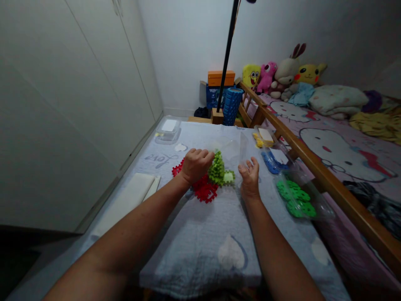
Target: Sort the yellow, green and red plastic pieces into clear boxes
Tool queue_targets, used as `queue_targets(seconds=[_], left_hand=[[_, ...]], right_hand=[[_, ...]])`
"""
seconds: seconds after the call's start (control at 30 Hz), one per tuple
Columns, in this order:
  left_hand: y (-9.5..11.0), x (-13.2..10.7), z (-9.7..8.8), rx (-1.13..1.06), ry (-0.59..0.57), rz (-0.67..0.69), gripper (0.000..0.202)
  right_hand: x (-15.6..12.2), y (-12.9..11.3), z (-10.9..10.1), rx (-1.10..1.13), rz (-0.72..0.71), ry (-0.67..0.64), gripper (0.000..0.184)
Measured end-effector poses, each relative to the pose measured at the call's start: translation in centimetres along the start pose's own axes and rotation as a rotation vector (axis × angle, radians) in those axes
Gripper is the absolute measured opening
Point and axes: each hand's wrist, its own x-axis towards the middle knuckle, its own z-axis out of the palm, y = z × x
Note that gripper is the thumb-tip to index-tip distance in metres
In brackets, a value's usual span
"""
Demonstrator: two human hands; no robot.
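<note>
My left hand [196, 165] is closed on a light green stack of interlocking plastic pieces [217, 169] that stands on the grey quilted mat [200, 234]. Red pieces of the same kind [205, 190] lie flat under and beside that hand. My right hand [249, 177] hovers just right of the green stack, palm turned inward, fingers loosely curled and apart, holding nothing. A clear plastic bag [232, 148] lies just behind the stack.
To the right lie clear bags with dark green pieces [296, 198], blue pieces [272, 161] and yellow pieces [261, 138]. A clear lidded box [169, 129] sits at the back left. A wooden bed rail [316, 167] runs along the right; a black pole [227, 54] and blue roller [232, 104] stand behind.
</note>
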Motion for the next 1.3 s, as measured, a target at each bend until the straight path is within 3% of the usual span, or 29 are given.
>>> queue_targets(seconds=[0.23, 0.47, 0.63, 0.77, 0.9, 1.03, 1.3], left_hand=[[-0.7, 0.7, 0.0, 0.006, 0.059, 0.060, 0.028], [-1.5, 0.8, -0.1, 0.064, 0.228, 0.132, 0.028], [-1.7, -0.1, -0.7, -0.018, 0.333, -0.069, 0.025], [-0.2, -1.3, -1.7, -0.317, 0.432, -0.355, 0.020], [2.3, -2.8, -2.0, -0.749, 0.377, -0.554, 0.021], [4.0, -4.0, -1.2, -1.024, 0.347, -0.667, 0.021], [4.3, -4.4, 0.5, -1.371, 0.270, -0.774, 0.025]], right_hand=[[-0.1, -0.1, -0.1, -0.051, -0.012, -0.013, 0.110], [-0.4, -0.9, 0.3, 0.153, 0.036, 0.056, 0.109], [-0.4, -0.5, 0.3, 0.131, 0.006, 0.047, 0.106], [-0.8, -0.3, 0.2, 0.005, -0.109, 0.003, 0.101], [-1.9, -0.7, 0.6, -0.135, -0.293, -0.057, 0.094], [-3.1, -1.3, 1.1, -0.250, -0.418, -0.095, 0.090], [-4.3, -1.8, 1.8, -0.496, -0.595, -0.149, 0.082]])
